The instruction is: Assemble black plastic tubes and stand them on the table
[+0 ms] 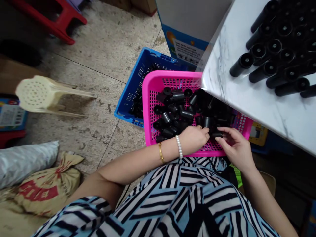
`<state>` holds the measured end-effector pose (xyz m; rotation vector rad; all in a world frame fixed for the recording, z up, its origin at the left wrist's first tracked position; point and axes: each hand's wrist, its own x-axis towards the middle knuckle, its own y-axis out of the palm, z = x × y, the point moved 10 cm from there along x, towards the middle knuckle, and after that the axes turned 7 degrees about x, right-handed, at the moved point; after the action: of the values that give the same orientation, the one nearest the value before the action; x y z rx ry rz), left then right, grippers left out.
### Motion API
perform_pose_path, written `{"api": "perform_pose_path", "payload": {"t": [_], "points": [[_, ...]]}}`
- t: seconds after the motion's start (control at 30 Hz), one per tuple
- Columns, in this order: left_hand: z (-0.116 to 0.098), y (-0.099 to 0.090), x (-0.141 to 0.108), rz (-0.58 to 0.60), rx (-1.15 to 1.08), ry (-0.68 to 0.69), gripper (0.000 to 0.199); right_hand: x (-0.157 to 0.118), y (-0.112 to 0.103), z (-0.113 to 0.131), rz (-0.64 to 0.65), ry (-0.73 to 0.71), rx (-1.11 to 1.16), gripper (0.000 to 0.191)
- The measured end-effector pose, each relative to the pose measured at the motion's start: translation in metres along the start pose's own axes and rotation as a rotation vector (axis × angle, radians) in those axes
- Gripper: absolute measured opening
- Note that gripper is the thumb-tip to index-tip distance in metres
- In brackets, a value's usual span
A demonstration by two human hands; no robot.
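A pink plastic basket (151, 98) in front of my body holds many short black plastic caps (187, 113), lying at all angles. My left hand (195, 140) reaches over its near rim with bent fingers, the fingertips closed at a black cap that stands upright. To its right, my right hand (234, 143) pinches another black cap (216, 134) between thumb and fingers, just inside the basket. The palm sides of the left fingers are hidden. On the marbled white table (222, 79) at the right, many black tubes stand in close rows.
A blue crate (128, 98) with black parts sits behind the basket. A large carton (187, 36) stands beyond it. On the floor at left are a cream stool (37, 93), a red stool (61, 23) and tied sacks (49, 187). The table corner overhangs the basket.
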<state>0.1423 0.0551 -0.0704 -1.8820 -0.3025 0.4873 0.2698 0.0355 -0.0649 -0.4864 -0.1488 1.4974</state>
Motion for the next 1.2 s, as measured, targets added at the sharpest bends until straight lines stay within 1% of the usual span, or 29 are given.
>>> {"api": "perform_pose_path", "payload": {"t": [0.07,0.13,0.17,0.23,0.3,0.37,0.5,0.63,0.73,0.8,0.87,0.93,0.97,1.0,1.03,1.1,1.13,1.17,1.2], "points": [[0.008,-0.010,-0.011,-0.043,-0.122,-0.047,0.020,-0.003,-0.005,0.001,-0.051,0.021,0.154,0.036],[0.017,-0.020,-0.024,-0.106,-0.289,-0.116,0.028,-0.007,-0.010,0.010,-0.098,0.015,0.242,0.039],[0.021,-0.025,-0.030,-0.144,-0.363,-0.139,0.033,-0.009,-0.012,0.017,-0.107,-0.002,0.245,0.039],[0.025,-0.034,-0.039,-0.228,-0.463,-0.145,0.035,-0.011,-0.011,0.034,-0.096,-0.065,0.175,0.039],[0.027,-0.041,-0.044,-0.297,-0.520,-0.126,0.033,-0.013,-0.006,0.051,-0.064,-0.149,0.052,0.038],[0.030,-0.044,-0.047,-0.351,-0.562,-0.120,0.030,-0.015,-0.001,0.061,-0.044,-0.205,-0.045,0.038],[0.035,-0.046,-0.049,-0.409,-0.608,-0.120,0.029,-0.018,-0.003,0.060,-0.070,-0.225,-0.093,0.040],[0.030,-0.046,-0.048,-0.410,-0.636,-0.064,0.026,-0.021,0.000,0.056,-0.086,-0.214,-0.094,0.041],[0.029,-0.044,-0.047,-0.402,-0.640,-0.079,0.024,-0.024,0.004,0.052,-0.120,-0.189,-0.093,0.040],[0.028,-0.044,-0.047,-0.412,-0.645,-0.081,0.024,-0.025,0.003,0.051,-0.173,-0.174,-0.060,0.038],[0.029,-0.048,-0.048,-0.458,-0.663,-0.072,0.026,-0.024,-0.001,0.048,-0.222,-0.136,0.000,0.035],[0.036,-0.050,-0.050,-0.500,-0.717,-0.105,0.032,-0.022,-0.005,0.047,-0.246,-0.100,0.043,0.029],[0.040,-0.048,-0.051,-0.496,-0.761,-0.144,0.036,-0.020,-0.007,0.050,-0.237,-0.108,0.036,0.026],[0.045,-0.044,-0.051,-0.466,-0.815,-0.188,0.041,-0.018,-0.006,0.054,-0.208,-0.138,0.006,0.025],[0.048,-0.039,-0.050,-0.413,-0.874,-0.229,0.046,-0.016,-0.002,0.061,-0.150,-0.183,-0.042,0.027],[0.048,-0.029,-0.049,-0.303,-0.974,-0.270,0.054,-0.017,0.018,0.071,0.047,-0.289,-0.144,0.040],[0.046,-0.027,-0.048,-0.271,-1.013,-0.269,0.057,-0.019,0.030,0.073,0.141,-0.328,-0.168,0.046],[0.044,-0.026,-0.048,-0.260,-1.048,-0.256,0.059,-0.022,0.040,0.073,0.205,-0.345,-0.164,0.051],[0.041,-0.027,-0.047,-0.267,-1.083,-0.231,0.062,-0.023,0.045,0.070,0.223,-0.330,-0.130,0.051]]}}
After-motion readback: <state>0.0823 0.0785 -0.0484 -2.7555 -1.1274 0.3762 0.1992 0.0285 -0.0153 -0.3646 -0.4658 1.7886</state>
